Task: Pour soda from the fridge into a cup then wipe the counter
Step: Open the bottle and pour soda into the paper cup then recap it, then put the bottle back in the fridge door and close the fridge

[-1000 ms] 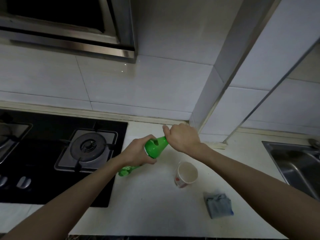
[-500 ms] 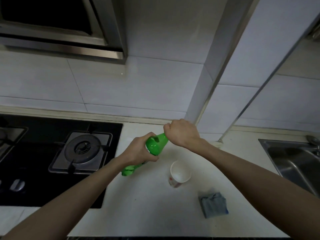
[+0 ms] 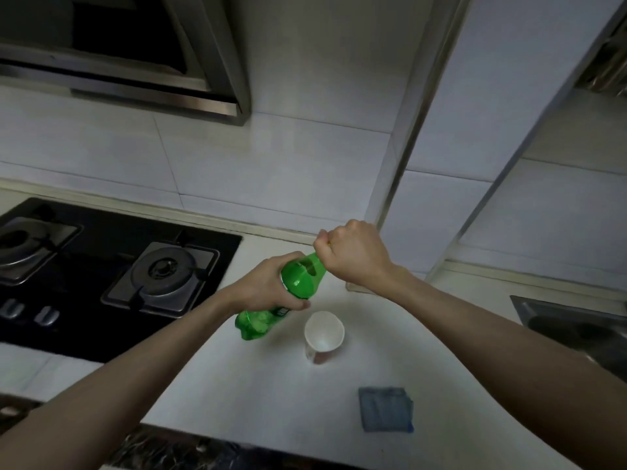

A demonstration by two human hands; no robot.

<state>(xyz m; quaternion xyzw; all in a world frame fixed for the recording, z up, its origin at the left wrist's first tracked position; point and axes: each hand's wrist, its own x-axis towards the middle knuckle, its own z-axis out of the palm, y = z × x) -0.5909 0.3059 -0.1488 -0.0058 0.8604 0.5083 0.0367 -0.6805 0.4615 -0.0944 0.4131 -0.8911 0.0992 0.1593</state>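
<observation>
Barely shifting since earlier frame: gripping tilted green plastic soda bottle (image 3: 300,283) with left hand (image 3: 268,290) above white counter (image 3: 271,385), toward its back edge, clamping its top with right hand (image 3: 354,254). Risking fizz spraying wide of white paper cup (image 3: 324,332) if uncapping abruptly while tilted.

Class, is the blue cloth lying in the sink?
No, the blue cloth lies flat on the white counter, near the cup and apart from the sink.

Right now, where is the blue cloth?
In the head view, the cloth lies flat on the counter at lower right, nearer the person than the cup and slightly right of it.
</observation>
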